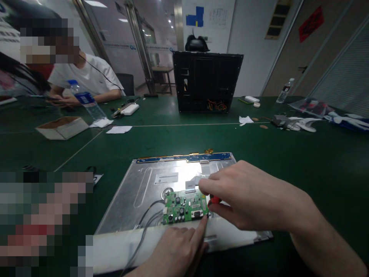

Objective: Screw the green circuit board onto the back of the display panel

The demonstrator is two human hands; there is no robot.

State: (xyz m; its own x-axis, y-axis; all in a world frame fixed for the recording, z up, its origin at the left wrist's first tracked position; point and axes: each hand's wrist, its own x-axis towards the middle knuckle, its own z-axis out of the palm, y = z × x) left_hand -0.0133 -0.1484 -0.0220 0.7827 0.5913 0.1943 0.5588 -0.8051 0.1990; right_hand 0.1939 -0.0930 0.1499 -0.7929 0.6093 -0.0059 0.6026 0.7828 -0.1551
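A green circuit board (184, 204) lies on the back of a silver display panel (141, 200), with grey cables and a flat ribbon cable attached. My right hand (245, 196) is closed around a screwdriver (214, 200) with a red and black handle, at the board's right edge; its tip is hard to make out. My left hand (180, 248) rests on the white strip along the panel's near side. Its index finger reaches out to the board's lower right corner, while the other fingers are partly hidden. A blue strip board (184, 157) runs along the panel's far edge.
Beyond the panel stands a black monitor housing (207, 80) with loose wires. On the green table (161, 136) are a cardboard box (62, 129), a water bottle (88, 102), paper scraps and, at right, a second bottle (285, 91). Other people sit at left.
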